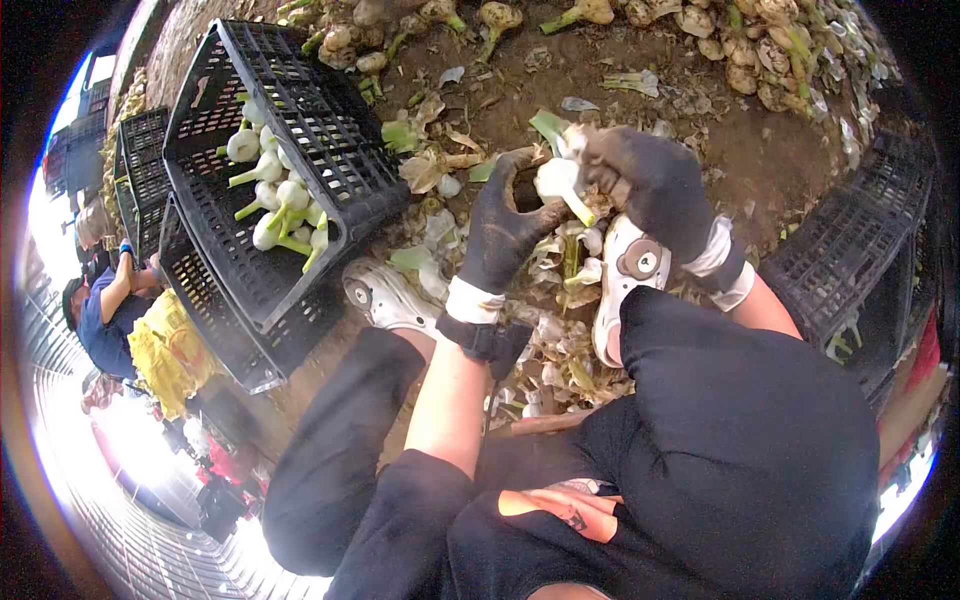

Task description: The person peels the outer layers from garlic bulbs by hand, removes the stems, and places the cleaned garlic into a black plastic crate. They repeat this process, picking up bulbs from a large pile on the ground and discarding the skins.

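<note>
A white garlic bulb (556,180) with a short green stem hangs in front of me, its stem pointing down and to the right. My left hand (500,225), in a dirty dark glove, curves its thumb and fingers around the bulb's left side. On the other side, my right hand (655,190), gloved too, is curled close against the bulb. Blur and brown skins at its fingertips hide exactly what it grips. A pale green-and-white peel (550,130) sticks up above the bulb.
Left of me, a tilted black crate (350,170) holds several cleaned garlic bulbs (290,195). More black crates (850,240) stand at right. Unpeeled garlic (760,50) lies along the far side. Peelings (560,350) cover soil between my shoes. Another person (110,320) sits far left.
</note>
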Available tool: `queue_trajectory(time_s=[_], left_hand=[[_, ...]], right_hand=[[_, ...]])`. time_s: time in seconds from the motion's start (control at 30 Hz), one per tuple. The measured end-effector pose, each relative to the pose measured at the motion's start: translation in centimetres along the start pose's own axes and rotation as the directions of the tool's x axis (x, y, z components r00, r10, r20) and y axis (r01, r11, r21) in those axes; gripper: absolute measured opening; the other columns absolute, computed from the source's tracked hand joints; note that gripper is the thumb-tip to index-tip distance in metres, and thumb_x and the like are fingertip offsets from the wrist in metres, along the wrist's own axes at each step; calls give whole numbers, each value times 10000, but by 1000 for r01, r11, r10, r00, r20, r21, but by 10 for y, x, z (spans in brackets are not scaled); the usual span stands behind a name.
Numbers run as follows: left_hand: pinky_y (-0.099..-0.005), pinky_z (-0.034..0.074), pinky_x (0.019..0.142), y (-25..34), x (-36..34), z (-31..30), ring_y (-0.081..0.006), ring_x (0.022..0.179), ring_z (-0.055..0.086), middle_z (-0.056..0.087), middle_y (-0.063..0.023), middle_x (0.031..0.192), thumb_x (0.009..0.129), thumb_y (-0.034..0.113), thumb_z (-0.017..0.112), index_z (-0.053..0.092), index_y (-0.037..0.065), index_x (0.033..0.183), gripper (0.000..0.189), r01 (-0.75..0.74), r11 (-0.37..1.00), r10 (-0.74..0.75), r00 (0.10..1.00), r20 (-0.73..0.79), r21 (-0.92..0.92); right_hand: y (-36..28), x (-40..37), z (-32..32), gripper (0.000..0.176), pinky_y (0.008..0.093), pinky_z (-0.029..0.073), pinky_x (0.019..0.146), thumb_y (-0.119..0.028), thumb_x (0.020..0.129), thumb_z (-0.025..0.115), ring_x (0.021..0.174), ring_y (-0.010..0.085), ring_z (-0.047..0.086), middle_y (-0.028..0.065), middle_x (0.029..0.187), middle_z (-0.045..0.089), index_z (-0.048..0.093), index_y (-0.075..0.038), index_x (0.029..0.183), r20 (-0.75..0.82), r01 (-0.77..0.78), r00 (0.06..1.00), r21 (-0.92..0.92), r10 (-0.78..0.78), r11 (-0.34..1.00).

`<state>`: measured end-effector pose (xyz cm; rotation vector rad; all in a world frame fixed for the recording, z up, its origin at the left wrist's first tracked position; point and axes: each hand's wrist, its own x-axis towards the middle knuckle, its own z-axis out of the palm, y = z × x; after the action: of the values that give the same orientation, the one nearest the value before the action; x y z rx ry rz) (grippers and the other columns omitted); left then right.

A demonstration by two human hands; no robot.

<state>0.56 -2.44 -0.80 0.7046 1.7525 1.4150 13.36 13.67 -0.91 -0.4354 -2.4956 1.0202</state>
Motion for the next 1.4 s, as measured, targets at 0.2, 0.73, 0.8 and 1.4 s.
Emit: queue_trajectory(time_s=[0.2,0.73,0.8,1.4], left_hand=[[-306,480,921,6,0,-3,-159,1046,602,620,-105,1170,805,53,726,534,-12,1238,478,-48,973,26,995,100,226],[-311,502,922,0,15,19,-184,1090,599,589,-127,1247,928,59,548,500,-19,1308,391,-20,805,-132,968,-213,-593],[-320,466,1005,11,18,14,-220,1162,577,556,-150,1311,884,-117,474,462,-21,1337,464,-155,969,103,962,-251,-193],[-441,529,954,79,23,-99,-336,1090,585,583,-171,1200,944,209,606,502,103,1277,364,-490,469,53,846,-530,-735]], right_hand=[[2,4,7,197,414,490,592,-176,786,633,709,319,627,105,823,632,643,-99,966,131,155,983,-185,-132,970],[5,-6,26,174,474,501,682,-221,846,634,835,371,648,178,879,648,601,-76,936,246,-666,745,207,620,717],[16,-28,34,215,462,510,732,-226,851,629,926,367,640,181,937,652,603,-76,1002,287,-515,824,24,488,857],[132,88,52,345,424,543,721,-154,921,532,917,338,661,190,1138,618,540,-25,1240,53,147,988,-566,-142,811]])
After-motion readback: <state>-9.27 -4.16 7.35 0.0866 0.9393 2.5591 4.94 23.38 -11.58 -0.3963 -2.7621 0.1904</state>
